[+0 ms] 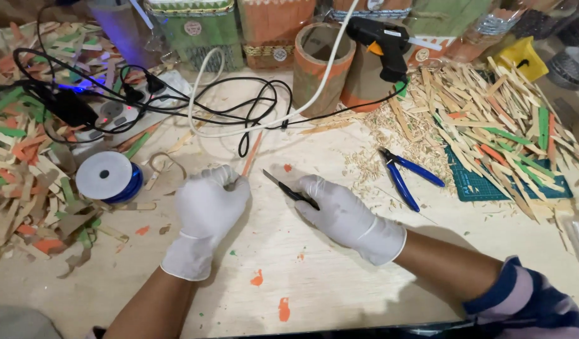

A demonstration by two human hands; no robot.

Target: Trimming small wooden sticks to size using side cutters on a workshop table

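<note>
Both my hands wear white gloves. My left hand (209, 207) is closed around the lower end of a thin orange wooden stick (252, 154) that slants up and away over the table. My right hand (336, 210) rests on the table and holds a small black-handled craft knife (288, 188), its blade pointing up-left toward the stick. The knife tip lies a short way from the stick, not touching it.
Blue-handled pliers (405, 172) lie right of my hands, beside a green cutting mat (475, 182) under heaped wooden sticks (490, 107). A black glue gun (382, 44) stands behind a cardboard tube (321, 66). A power strip (123, 110) with cables, a ribbon spool (107, 177) and scraps sit left.
</note>
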